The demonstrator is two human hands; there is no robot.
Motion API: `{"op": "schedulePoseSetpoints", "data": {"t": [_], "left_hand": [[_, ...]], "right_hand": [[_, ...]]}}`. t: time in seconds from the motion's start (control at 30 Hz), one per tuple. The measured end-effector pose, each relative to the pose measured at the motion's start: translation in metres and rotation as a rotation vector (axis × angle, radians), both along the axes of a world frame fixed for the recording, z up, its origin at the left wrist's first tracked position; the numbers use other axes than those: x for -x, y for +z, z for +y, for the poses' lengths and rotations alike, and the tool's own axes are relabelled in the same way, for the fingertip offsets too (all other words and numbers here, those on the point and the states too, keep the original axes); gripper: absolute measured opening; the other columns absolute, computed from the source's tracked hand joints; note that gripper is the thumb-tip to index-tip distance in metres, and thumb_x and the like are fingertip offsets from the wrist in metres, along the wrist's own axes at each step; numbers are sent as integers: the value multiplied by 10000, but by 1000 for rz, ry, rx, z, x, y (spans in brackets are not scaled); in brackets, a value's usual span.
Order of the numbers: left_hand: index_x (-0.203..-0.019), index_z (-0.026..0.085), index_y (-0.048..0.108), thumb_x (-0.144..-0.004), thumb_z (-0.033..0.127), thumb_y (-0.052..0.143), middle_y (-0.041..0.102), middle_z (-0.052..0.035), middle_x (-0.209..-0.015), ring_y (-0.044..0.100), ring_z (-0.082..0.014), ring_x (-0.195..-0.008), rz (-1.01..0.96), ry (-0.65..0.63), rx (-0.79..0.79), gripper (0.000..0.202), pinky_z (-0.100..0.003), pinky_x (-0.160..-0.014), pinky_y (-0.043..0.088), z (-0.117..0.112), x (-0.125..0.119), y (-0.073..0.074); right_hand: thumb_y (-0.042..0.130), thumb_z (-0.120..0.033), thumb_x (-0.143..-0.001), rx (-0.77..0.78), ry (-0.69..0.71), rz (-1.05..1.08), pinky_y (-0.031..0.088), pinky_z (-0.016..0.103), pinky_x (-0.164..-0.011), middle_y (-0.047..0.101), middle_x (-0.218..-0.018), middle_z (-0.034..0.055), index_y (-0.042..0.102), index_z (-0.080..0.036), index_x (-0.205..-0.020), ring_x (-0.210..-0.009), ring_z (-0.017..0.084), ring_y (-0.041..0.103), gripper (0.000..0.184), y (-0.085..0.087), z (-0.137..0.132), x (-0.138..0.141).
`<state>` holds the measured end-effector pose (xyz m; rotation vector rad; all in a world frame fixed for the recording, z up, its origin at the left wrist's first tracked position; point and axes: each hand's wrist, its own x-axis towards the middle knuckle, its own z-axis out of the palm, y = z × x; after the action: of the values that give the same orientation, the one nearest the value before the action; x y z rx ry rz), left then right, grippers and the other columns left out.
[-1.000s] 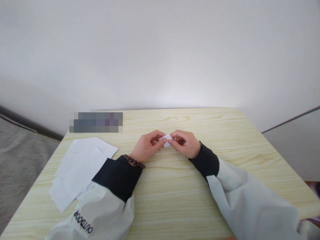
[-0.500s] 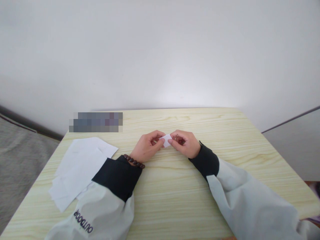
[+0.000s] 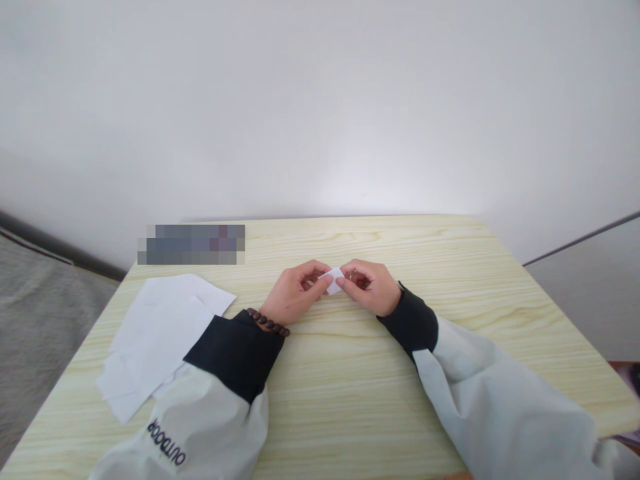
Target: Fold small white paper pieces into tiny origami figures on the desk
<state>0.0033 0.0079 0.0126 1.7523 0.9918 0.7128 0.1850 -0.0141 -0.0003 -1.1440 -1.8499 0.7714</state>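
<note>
A small white piece of paper (image 3: pixel 335 283), seemingly folded, is pinched between my two hands above the middle of the table. My left hand (image 3: pixel 296 291) grips its left side between thumb and fingers; a dark beaded bracelet circles that wrist. On the opposite side, my right hand (image 3: pixel 369 285) holds the paper with thumb and fingertips. Parts of the paper's edges are hidden under the fingers. Loose white paper sheets (image 3: pixel 160 327) lie in an uneven pile beside my left forearm, partly covered by the sleeve.
The light wood-grain table (image 3: pixel 340 400) stands against a pale wall (image 3: pixel 320 120). At its back left is a blurred-out patch (image 3: pixel 193 245) whose content cannot be made out. Grey fabric (image 3: pixel 40 333) lies beyond the left table edge.
Almost nothing differs; both hands stay in place on the small paper, with only a slight shift of the left thumb across it.
</note>
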Motion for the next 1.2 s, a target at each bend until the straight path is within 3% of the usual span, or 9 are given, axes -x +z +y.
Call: {"op": "schedulePoseSetpoints", "data": {"t": [0.53, 0.67, 0.93, 1.2], "left_hand": [[-906, 146, 622, -796, 360, 529, 661, -36, -743, 608, -140, -653, -26, 9, 39, 258, -235, -566, 491, 0, -1, 0], [-949, 138, 639, -802, 392, 529, 659, -29, -670, 585, -122, -577, -21, 24, 82, 314, -233, -560, 489, 0, 0, 2], [-943, 112, 622, -787, 450, 547, 660, -36, -653, 589, -125, -566, -97, 130, 101, 380, -228, -537, 487, -1, -1, 5], [-911, 140, 619, -706, 402, 658, 675, -30, -778, 585, -113, -608, -40, 23, 76, 334, -220, -562, 469, 0, 0, 2]], "right_hand": [[525, -306, -814, -8, -5, -2, 336, 187, -411, 506, -531, -33, 575, -167, -773, -423, 65, 424, 153, -2, 0, -1], [505, -322, -836, 11, -38, 39, 350, 194, -406, 526, -536, -25, 567, -171, -798, -422, 75, 444, 167, -3, 1, 0], [509, -390, -842, 42, -71, 68, 367, 190, -409, 545, -549, -21, 563, -171, -741, -415, 68, 453, 246, -2, 1, 0], [494, -358, -855, 5, -51, -8, 357, 196, -427, 531, -534, -21, 565, -170, -727, -427, 74, 452, 238, -1, 1, 0]]}}
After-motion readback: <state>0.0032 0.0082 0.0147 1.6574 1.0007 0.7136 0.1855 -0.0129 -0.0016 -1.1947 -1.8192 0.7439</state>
